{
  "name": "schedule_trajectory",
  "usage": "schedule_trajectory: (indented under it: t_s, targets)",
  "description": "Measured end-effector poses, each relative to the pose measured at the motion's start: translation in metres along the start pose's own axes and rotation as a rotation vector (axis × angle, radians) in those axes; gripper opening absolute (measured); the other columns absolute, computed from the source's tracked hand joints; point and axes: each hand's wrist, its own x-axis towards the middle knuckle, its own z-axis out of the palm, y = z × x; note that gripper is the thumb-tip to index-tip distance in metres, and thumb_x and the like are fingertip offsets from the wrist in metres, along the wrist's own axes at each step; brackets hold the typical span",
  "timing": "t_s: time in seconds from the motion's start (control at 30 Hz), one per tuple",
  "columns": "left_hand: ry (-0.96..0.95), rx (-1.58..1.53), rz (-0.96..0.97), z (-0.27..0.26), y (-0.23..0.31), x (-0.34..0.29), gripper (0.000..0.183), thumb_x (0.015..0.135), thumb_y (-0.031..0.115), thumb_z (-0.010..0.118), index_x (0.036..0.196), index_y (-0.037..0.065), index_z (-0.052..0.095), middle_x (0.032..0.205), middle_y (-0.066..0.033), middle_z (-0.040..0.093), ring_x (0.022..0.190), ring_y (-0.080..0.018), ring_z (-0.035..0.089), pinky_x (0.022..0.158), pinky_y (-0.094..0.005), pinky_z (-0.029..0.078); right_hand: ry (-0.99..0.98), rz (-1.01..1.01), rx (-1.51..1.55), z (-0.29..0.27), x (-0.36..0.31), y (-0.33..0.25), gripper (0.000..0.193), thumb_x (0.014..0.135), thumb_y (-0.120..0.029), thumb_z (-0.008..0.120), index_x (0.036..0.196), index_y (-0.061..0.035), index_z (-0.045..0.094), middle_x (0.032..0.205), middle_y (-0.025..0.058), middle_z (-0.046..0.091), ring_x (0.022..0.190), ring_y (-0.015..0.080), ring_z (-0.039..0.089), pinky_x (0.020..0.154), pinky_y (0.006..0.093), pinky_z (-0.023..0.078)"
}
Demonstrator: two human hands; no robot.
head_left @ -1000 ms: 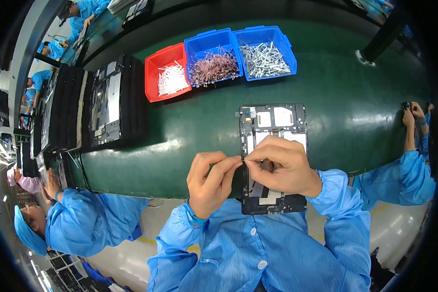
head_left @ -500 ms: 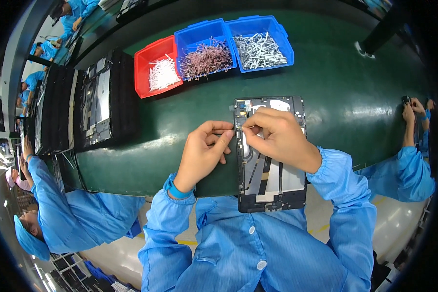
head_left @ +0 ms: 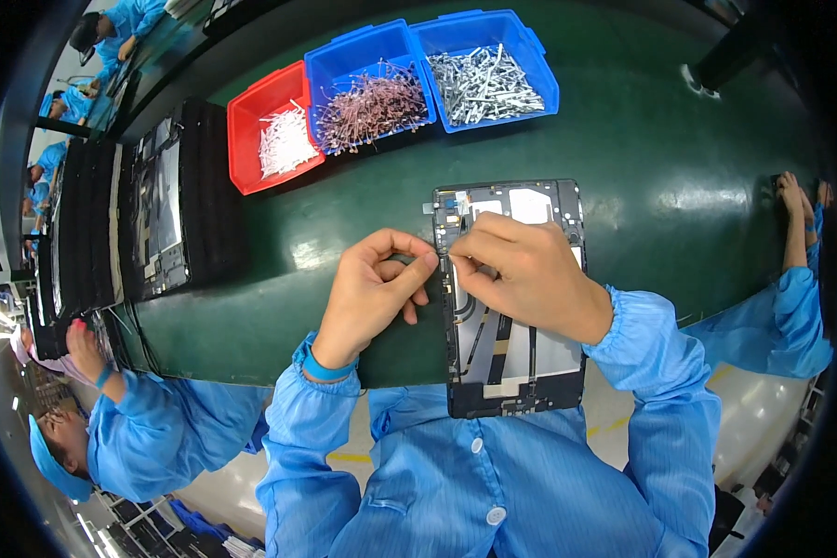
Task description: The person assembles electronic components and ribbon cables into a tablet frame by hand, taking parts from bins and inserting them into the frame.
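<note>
An opened tablet [head_left: 521, 358] with its inner parts exposed lies on the green bench, its near end jutting past the front edge. At its upper left side, my right hand [head_left: 535, 274] pinches with thumb and forefinger just above the frame. My left hand [head_left: 372, 288] is beside the same edge, thumb and forefinger pressed together and the other fingers curled. The fingertips of both hands are close to each other. Whatever either pinch holds is too small to make out. My right hand covers part of the tablet's middle.
Beyond the tablet stand a red bin [head_left: 242, 149] of white pieces, a blue bin [head_left: 358, 56] of thin reddish cables and another blue bin [head_left: 474, 33] of silvery strips. Opened tablets [head_left: 163, 209] stand in black foam at left. Co-workers sit on both sides; a post [head_left: 730, 60] rises at back right.
Both my hands stay pinched at the tablet's left edge, with slight finger movement. The whole view has shifted a little. The co-worker at left has moved a hand near the foam holders.
</note>
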Motion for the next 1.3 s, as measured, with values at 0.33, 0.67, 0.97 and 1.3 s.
schedule_trajectory:
  t_s: [0.33, 0.67, 0.97, 1.3]
  targets:
    - [0.019, 0.045, -0.011, 0.004, 0.002, 0.000, 0.015, 0.093, 0.010, 0.066, 0.098, -0.002, 0.060, 0.066, -0.0036, 0.062, 0.055, -0.0070, 0.058, 0.043, -0.0203, 0.045, 0.003, -0.002, -0.007, 0.000, -0.001, 0.002, 0.008, 0.075, -0.005, 0.070, 0.082, -0.0056, 0.068, 0.075, 0.0034, 0.059, 0.057, 0.0203, 0.060, 0.049, 0.0318, 0.050]
    - [0.011, 0.072, -0.032, 0.000, 0.006, 0.003, 0.013, 0.093, 0.008, 0.066, 0.097, -0.003, 0.059, 0.070, -0.0049, 0.063, 0.057, -0.0086, 0.061, 0.044, -0.0211, 0.048, 0.009, -0.048, -0.016, 0.002, -0.002, 0.007, 0.013, 0.078, -0.013, 0.068, 0.076, -0.0065, 0.058, 0.074, 0.0039, 0.053, 0.059, 0.0221, 0.061, 0.047, 0.0345, 0.048]
    - [-0.055, 0.115, -0.065, -0.001, 0.015, 0.008, 0.010, 0.091, 0.003, 0.064, 0.094, -0.004, 0.058, 0.082, -0.0081, 0.064, 0.062, -0.0101, 0.064, 0.048, -0.0216, 0.052, -0.005, -0.034, -0.005, 0.000, -0.004, 0.006, 0.013, 0.078, -0.013, 0.068, 0.075, -0.0060, 0.058, 0.076, 0.0049, 0.054, 0.059, 0.0234, 0.062, 0.049, 0.0363, 0.050]
    - [-0.015, 0.119, -0.068, 0.002, 0.015, 0.008, 0.009, 0.087, 0.000, 0.064, 0.092, -0.003, 0.056, 0.088, -0.0098, 0.063, 0.065, -0.0127, 0.067, 0.049, -0.0224, 0.054, 0.002, -0.018, 0.033, 0.001, -0.003, 0.006, 0.010, 0.073, -0.004, 0.071, 0.081, -0.0062, 0.065, 0.076, 0.0036, 0.057, 0.059, 0.0218, 0.061, 0.049, 0.0329, 0.049]
